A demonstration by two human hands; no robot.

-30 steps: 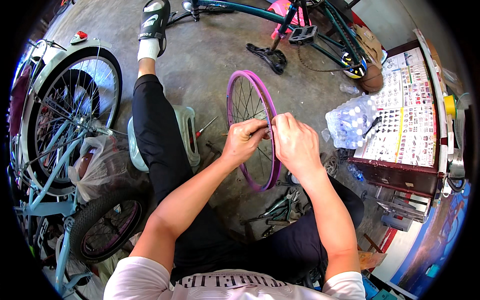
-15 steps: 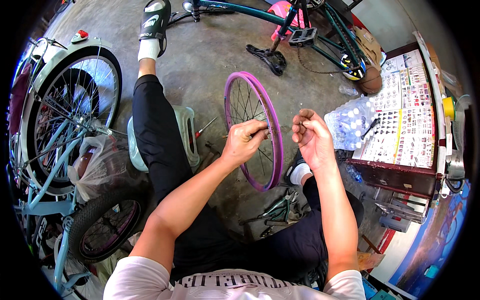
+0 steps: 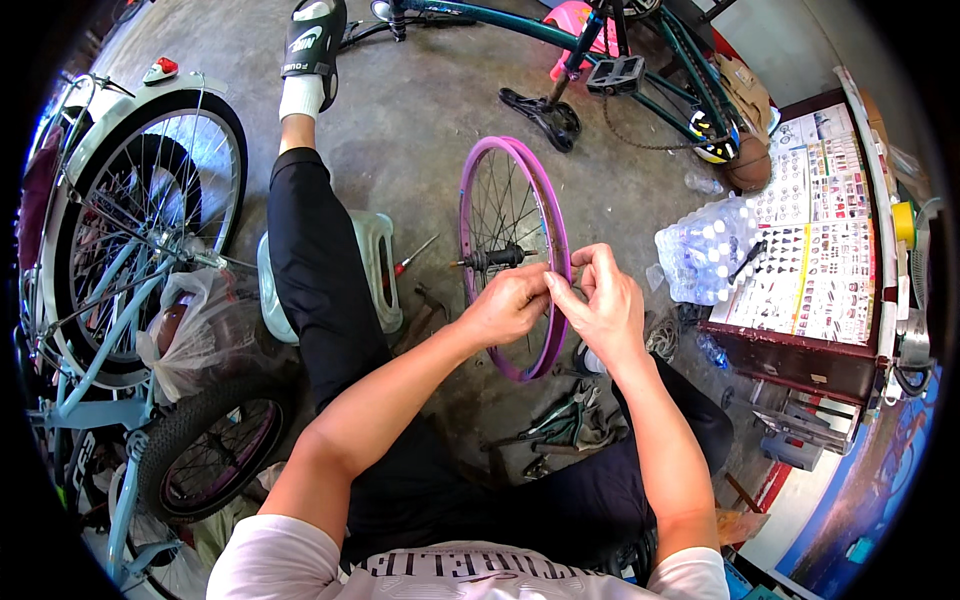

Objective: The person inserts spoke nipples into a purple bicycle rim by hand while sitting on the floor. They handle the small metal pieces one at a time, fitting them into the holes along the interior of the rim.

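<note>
Head view, wheel: bare purple wheel (image 3: 552,340) stands upright and slightly turned in front of the person, between the knees; that placing seems to put the near side of its rim within easy reach of both hands.
Hub: dark hub (image 3: 495,258) sits left of the rim's near edge, open to sight above the left hand.
Left hand: curled left hand (image 3: 508,303) comes from the spoke side, thumb and forefinger drawn together at the rim; whether a spoke or some small part lies between them, I cannot tell.
Right hand: half-open right hand (image 3: 608,308) works from the outer side, thumb tip at the rim beside the left fingertips, forefinger bent above; any small thing in it is hidden. Meeting from opposite sides probably lets them work one spot.
Legs: spread wide, apparently to leave room for the wheel.
Floor left: red-handled screwdriver (image 3: 400,269) lies beside a pale plastic stool (image 3: 388,295).
Floor below: loose tools (image 3: 572,415) lie near the right leg, perhaps for handy reach.
Right side: bottle pack (image 3: 705,255) rests just beside a dark red cabinet (image 3: 790,355).
</note>
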